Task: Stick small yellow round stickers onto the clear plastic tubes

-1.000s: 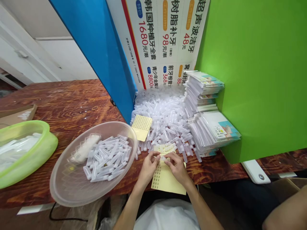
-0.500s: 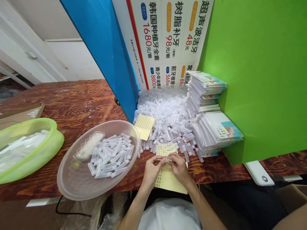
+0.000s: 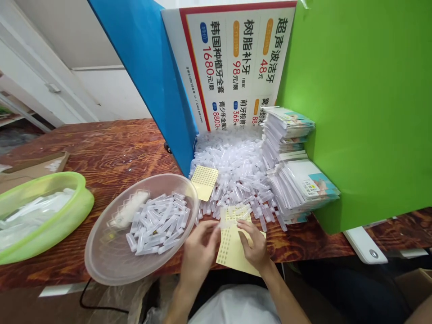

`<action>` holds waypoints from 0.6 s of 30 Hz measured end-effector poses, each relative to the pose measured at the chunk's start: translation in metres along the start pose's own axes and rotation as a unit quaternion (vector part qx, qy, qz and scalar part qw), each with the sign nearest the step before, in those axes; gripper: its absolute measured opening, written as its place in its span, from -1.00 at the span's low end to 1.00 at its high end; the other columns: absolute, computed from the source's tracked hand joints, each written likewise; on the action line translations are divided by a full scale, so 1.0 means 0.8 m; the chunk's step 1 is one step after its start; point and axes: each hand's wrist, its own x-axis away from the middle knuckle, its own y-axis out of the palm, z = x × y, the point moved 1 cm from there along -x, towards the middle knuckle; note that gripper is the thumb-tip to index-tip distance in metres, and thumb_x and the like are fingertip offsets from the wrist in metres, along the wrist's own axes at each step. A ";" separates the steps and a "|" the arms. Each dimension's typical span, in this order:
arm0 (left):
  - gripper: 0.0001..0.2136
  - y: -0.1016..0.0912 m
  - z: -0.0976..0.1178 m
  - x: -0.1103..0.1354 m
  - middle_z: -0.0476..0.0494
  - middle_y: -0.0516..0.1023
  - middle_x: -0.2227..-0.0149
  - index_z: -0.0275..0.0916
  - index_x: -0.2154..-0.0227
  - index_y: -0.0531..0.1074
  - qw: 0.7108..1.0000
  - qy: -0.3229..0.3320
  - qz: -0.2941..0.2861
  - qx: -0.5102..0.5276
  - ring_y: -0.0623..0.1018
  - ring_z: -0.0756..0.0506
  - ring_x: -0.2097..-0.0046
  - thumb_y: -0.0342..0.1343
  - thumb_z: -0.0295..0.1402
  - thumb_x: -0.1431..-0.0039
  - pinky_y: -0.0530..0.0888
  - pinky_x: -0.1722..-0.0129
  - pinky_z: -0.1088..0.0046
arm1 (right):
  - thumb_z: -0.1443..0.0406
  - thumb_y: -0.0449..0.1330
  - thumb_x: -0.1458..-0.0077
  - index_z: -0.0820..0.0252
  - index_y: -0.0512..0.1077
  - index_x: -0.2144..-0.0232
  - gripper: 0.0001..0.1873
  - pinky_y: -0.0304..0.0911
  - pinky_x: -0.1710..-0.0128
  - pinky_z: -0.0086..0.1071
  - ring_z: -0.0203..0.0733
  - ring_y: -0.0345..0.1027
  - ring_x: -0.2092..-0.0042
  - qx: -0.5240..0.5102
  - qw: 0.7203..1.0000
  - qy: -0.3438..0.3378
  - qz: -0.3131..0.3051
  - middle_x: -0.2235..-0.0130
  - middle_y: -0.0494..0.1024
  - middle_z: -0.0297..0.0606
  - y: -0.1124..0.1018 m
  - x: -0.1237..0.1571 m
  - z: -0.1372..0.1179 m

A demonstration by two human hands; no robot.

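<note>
My left hand (image 3: 200, 247) is smeared by motion, its thumb and fingers drawn together around what looks like a small clear plastic tube, mostly hidden. Over the yellow sticker sheet (image 3: 232, 252) with rows of small dots, my right hand (image 3: 254, 245) has its thumb and index finger apart, with nothing plainly between them. A few tubes lie across the sheet's upper part. Behind it spreads a large pile of clear capped tubes (image 3: 232, 157). A second yellow sticker sheet (image 3: 204, 181) rests on the pile's left side.
A translucent bowl (image 3: 101, 265) holding many tubes stands left of my hands. Further left is a green basin (image 3: 76, 220) with plastic pieces. Stacked printed cards (image 3: 290, 180) lean beside the green panel (image 3: 364, 112). A blue panel (image 3: 151, 81) borders the left. A white device (image 3: 366, 245) lies right.
My hands were pinched together over the sticker sheet and have come apart. The left moved left and nearer to me; the right moved slightly right and its fingers spread. The view tilted up slightly.
</note>
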 end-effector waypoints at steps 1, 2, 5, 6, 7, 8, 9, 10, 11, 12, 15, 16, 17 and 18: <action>-0.78 -0.021 0.003 -0.002 -0.15 0.63 0.16 -0.18 0.17 0.52 0.998 0.021 0.057 -0.029 0.62 -0.15 0.12 0.13 -0.19 -0.25 0.55 0.06 0.32 | 0.46 0.05 -0.30 0.12 0.39 0.00 -0.71 0.40 0.00 -0.14 -0.06 0.44 -0.02 0.019 0.999 0.022 0.041 0.07 0.56 -0.10 -0.006 -0.003 0.001; -0.78 -0.044 0.005 -0.004 -0.16 0.62 0.13 -0.19 0.17 0.52 0.989 0.043 0.127 -0.066 0.62 -0.16 0.11 0.16 -0.18 -0.23 0.54 0.01 0.29 | 0.44 0.04 -0.31 0.13 0.42 0.06 -0.76 0.40 0.05 -0.15 -0.06 0.45 0.04 0.047 0.995 0.048 0.076 0.13 0.56 -0.11 -0.014 -0.006 0.003; -0.75 -0.097 0.003 -0.011 -0.21 0.62 0.07 -0.20 0.14 0.52 0.945 0.073 0.255 -0.192 0.62 -0.22 0.07 0.15 -0.17 -0.24 0.51 -0.04 0.17 | 0.31 0.01 -0.35 0.16 0.44 0.21 -0.80 0.35 0.14 -0.11 -0.01 0.41 0.17 0.168 0.973 0.127 0.100 0.25 0.53 -0.10 -0.037 -0.017 0.018; -0.74 -0.105 0.002 -0.011 -0.22 0.62 0.06 -0.20 0.13 0.52 0.934 0.083 0.265 -0.226 0.61 -0.24 0.04 0.13 -0.17 -0.25 0.49 -0.06 0.14 | 0.26 0.01 -0.35 0.17 0.44 0.21 -0.78 0.33 0.14 -0.09 0.02 0.40 0.17 0.205 0.964 0.144 0.084 0.25 0.53 -0.08 -0.043 -0.019 0.025; -0.75 -0.108 0.002 -0.010 -0.21 0.63 0.05 -0.19 0.11 0.52 0.927 0.095 0.264 -0.248 0.60 -0.25 0.02 0.12 -0.18 -0.26 0.48 -0.08 0.13 | 0.22 0.01 -0.35 0.18 0.44 0.20 -0.76 0.31 0.14 -0.08 0.04 0.38 0.17 0.233 0.958 0.154 0.065 0.24 0.53 -0.06 -0.048 -0.020 0.032; -0.77 -0.104 0.003 -0.007 -0.19 0.64 0.07 -0.17 0.12 0.53 0.925 0.112 0.257 -0.255 0.60 -0.24 0.02 0.13 -0.20 -0.26 0.47 -0.08 0.14 | 0.18 0.01 -0.35 0.18 0.45 0.19 -0.73 0.30 0.14 -0.07 0.06 0.37 0.17 0.253 0.954 0.158 0.045 0.23 0.53 -0.05 -0.052 -0.020 0.037; -0.80 -0.094 0.003 -0.003 -0.17 0.64 0.10 -0.16 0.14 0.53 0.929 0.130 0.246 -0.246 0.61 -0.22 0.04 0.13 -0.23 -0.26 0.48 -0.07 0.18 | 0.16 0.01 -0.35 0.18 0.45 0.19 -0.72 0.29 0.14 -0.07 0.06 0.37 0.17 0.263 0.951 0.158 0.028 0.23 0.54 -0.05 -0.054 -0.018 0.042; -0.84 -0.080 0.003 0.002 -0.14 0.65 0.14 -0.15 0.16 0.52 0.938 0.141 0.224 -0.224 0.61 -0.20 0.08 0.14 -0.26 -0.26 0.49 -0.05 0.22 | 0.15 0.01 -0.35 0.18 0.45 0.20 -0.71 0.29 0.14 -0.08 0.06 0.36 0.18 0.266 0.951 0.155 0.015 0.24 0.54 -0.06 -0.055 -0.015 0.045; -0.87 -0.063 0.002 0.006 -0.12 0.65 0.18 -0.13 0.19 0.52 0.951 0.146 0.188 -0.197 0.62 -0.17 0.12 0.14 -0.28 -0.26 0.50 -0.01 0.28 | 0.14 0.01 -0.35 0.16 0.45 0.21 -0.71 0.28 0.15 -0.09 0.05 0.36 0.18 0.266 0.952 0.150 0.004 0.24 0.55 -0.07 -0.055 -0.011 0.047; -0.89 -0.044 -0.001 0.008 -0.11 0.64 0.19 -0.13 0.20 0.52 0.967 0.137 0.136 -0.168 0.61 -0.16 0.13 0.12 -0.31 -0.27 0.51 0.02 0.32 | 0.14 0.02 -0.35 0.15 0.45 0.21 -0.72 0.28 0.15 -0.10 0.05 0.36 0.18 0.266 0.953 0.147 -0.001 0.24 0.55 -0.08 -0.055 -0.007 0.048; -0.87 0.009 -0.021 0.008 -0.12 0.61 0.20 -0.12 0.22 0.53 0.988 0.080 -0.084 -0.105 0.60 -0.14 0.16 0.08 -0.38 -0.27 0.51 0.15 0.40 | 0.14 0.01 -0.35 0.13 0.46 0.19 -0.72 0.27 0.17 -0.10 0.05 0.36 0.18 0.273 0.951 0.147 0.001 0.22 0.55 -0.08 -0.052 0.003 0.047; -0.86 0.022 -0.030 0.006 -0.12 0.60 0.18 -0.11 0.21 0.53 0.983 0.064 -0.141 -0.103 0.59 -0.14 0.15 0.10 -0.40 -0.23 0.50 0.15 0.40 | 0.14 0.00 -0.36 0.14 0.45 0.17 -0.71 0.27 0.17 -0.09 0.06 0.37 0.17 0.276 0.949 0.150 0.006 0.21 0.55 -0.08 -0.052 0.006 0.047; -0.83 0.032 -0.040 0.002 -0.12 0.59 0.14 -0.11 0.19 0.54 0.977 0.054 -0.178 -0.110 0.59 -0.15 0.13 0.14 -0.43 -0.19 0.49 0.14 0.40 | 0.15 -0.02 -0.37 0.15 0.45 0.15 -0.70 0.28 0.17 -0.08 0.06 0.37 0.17 0.278 0.948 0.153 0.013 0.20 0.55 -0.07 -0.051 0.007 0.046; -0.79 0.039 -0.049 -0.002 -0.13 0.58 0.11 -0.10 0.17 0.54 0.972 0.049 -0.197 -0.121 0.57 -0.16 0.10 0.18 -0.45 -0.14 0.48 0.13 0.38 | 0.16 -0.04 -0.38 0.16 0.44 0.13 -0.70 0.28 0.16 -0.07 0.07 0.37 0.16 0.278 0.948 0.156 0.020 0.20 0.54 -0.06 -0.052 0.008 0.045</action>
